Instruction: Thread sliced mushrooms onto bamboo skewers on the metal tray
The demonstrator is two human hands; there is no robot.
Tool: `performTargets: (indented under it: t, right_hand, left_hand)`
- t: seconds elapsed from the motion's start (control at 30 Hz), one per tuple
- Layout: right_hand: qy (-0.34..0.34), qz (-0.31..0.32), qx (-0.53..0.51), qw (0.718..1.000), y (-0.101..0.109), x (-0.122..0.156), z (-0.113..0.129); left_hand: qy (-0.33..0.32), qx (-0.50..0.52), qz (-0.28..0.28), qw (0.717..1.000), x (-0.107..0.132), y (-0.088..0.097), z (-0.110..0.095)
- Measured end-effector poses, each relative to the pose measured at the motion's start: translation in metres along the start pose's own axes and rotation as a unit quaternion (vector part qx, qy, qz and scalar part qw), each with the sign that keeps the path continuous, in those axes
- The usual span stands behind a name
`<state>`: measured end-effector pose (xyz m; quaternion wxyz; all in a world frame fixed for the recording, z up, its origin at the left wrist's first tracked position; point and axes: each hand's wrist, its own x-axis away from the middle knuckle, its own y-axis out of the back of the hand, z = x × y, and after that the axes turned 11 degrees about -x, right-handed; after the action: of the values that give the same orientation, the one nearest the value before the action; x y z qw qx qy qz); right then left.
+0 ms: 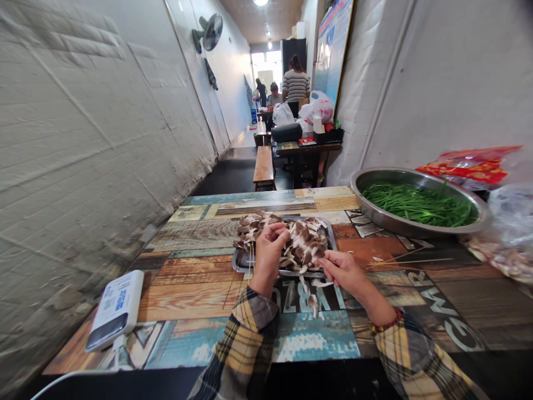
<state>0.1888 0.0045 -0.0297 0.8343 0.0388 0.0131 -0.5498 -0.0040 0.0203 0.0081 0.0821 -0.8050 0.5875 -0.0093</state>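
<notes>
Grey-brown oyster mushrooms (300,239) lie heaped in a shallow metal tray (332,233) on the table. My left hand (268,255) is over the tray's left half, its thumb and index finger pinched together; what they hold is too small to make out. At the tray's front right, my right hand (343,271) pinches an oyster mushroom (315,254) between thumb and fingers. Thin wooden skewers (251,260) show at the left of the tray, beside my left hand. A few loose mushroom pieces (313,305) lie on the table just in front of the tray.
A wide metal bowl (420,226) of green chives (416,203) stands at the right, near plastic bags (514,214). More skewers (406,262) lie right of the tray. A white power bank (116,308) with a cable sits front left. People (296,83) are farther back.
</notes>
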Motion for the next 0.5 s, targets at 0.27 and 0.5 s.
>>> performTargets:
  t: [0.27, 0.5]
  right_hand:
    - [0.011, -0.008, 0.010, 1.000, -0.0021, 0.0016, 0.0039]
    - [0.036, -0.014, 0.042, 0.998, -0.0026, 0.0014, 0.0056]
  left_hand:
    - [-0.001, -0.003, 0.023, 1.000, -0.0009, 0.0006, 0.0019]
    - [0.010, -0.023, 0.038, 0.999, 0.0009, -0.0018, 0.0027]
